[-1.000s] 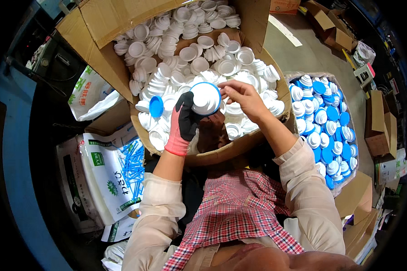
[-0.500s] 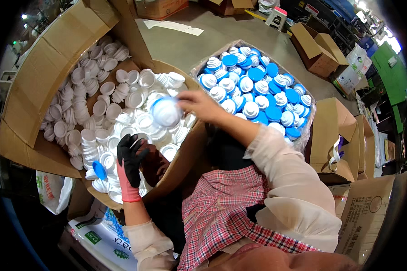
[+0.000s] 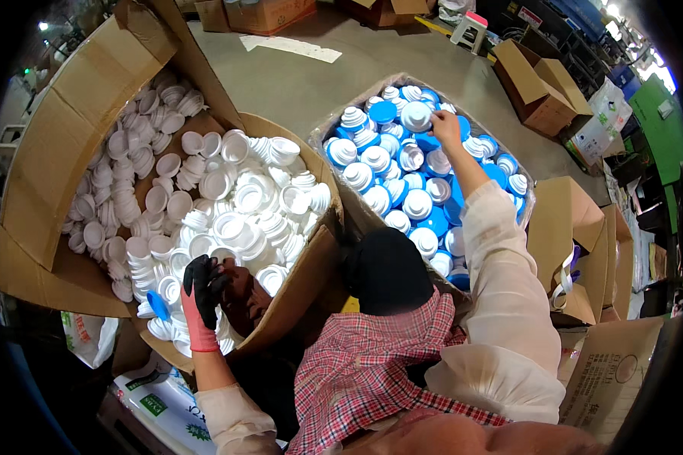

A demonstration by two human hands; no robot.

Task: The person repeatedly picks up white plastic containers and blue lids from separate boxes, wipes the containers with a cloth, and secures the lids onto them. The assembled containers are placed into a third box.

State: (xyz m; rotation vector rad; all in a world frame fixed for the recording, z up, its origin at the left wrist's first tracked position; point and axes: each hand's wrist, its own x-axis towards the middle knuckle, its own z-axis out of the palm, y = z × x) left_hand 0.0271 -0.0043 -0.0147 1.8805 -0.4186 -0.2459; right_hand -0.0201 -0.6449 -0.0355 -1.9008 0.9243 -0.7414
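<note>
My right hand (image 3: 448, 130), bare, is over the far part of the right-hand box. Its fingers pinch the edge of a white stepped cap (image 3: 416, 117), just at the top of the pile of blue-and-white caps (image 3: 417, 203). My left hand (image 3: 203, 292), in a pink and black glove, hovers at the near edge of the left carton among loose white cup-shaped caps (image 3: 239, 227). Its fingers are bent and apart, with nothing visible between them. A blue disc (image 3: 158, 305) lies among the white pieces beside this hand. A dark brown surface (image 3: 244, 299) shows behind its fingertips.
The left carton (image 3: 76, 144) has tall raised flaps. A plastic-lined box (image 3: 525, 205) holds the blue-and-white caps. Open cardboard boxes (image 3: 558, 235) stand on the right, another (image 3: 535, 83) farther back. A small stool (image 3: 470, 32) and a white strip (image 3: 292, 47) are on the floor.
My right hand has moved from above the left carton to the right-hand box, carrying the cap. The left hand stays by the left carton. The whole view has shifted slightly.
</note>
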